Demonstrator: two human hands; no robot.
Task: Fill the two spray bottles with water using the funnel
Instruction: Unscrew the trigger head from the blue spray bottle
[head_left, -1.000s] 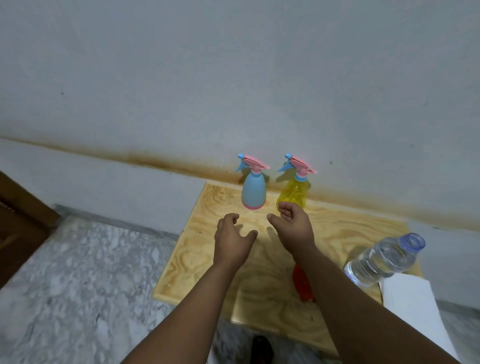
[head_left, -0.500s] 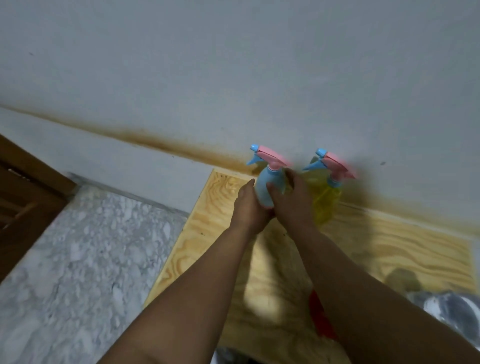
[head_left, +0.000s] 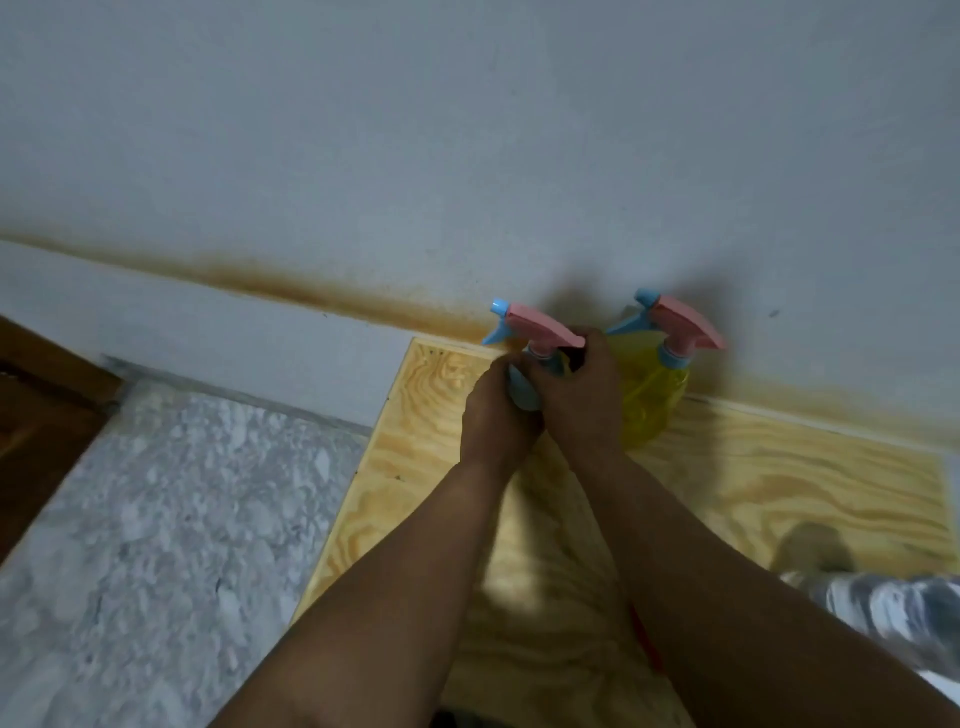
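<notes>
While both arms reach forward over the plywood board (head_left: 727, 493), the left hand (head_left: 496, 415) wraps the blue spray bottle (head_left: 524, 392) low on its body and the right hand (head_left: 579, 397) curls round its neck under the pink trigger head. The bottle is upright, nozzle pointing left. The yellow spray bottle (head_left: 654, 395) stands just right, against the stained wall (head_left: 467, 156). Marble floor (head_left: 156, 519) lies left.

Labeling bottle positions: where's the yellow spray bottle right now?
Head view, right of centre: the yellow spray bottle stands on the wooden board against the wall, just right of the blue spray bottle held by both hands.
</notes>
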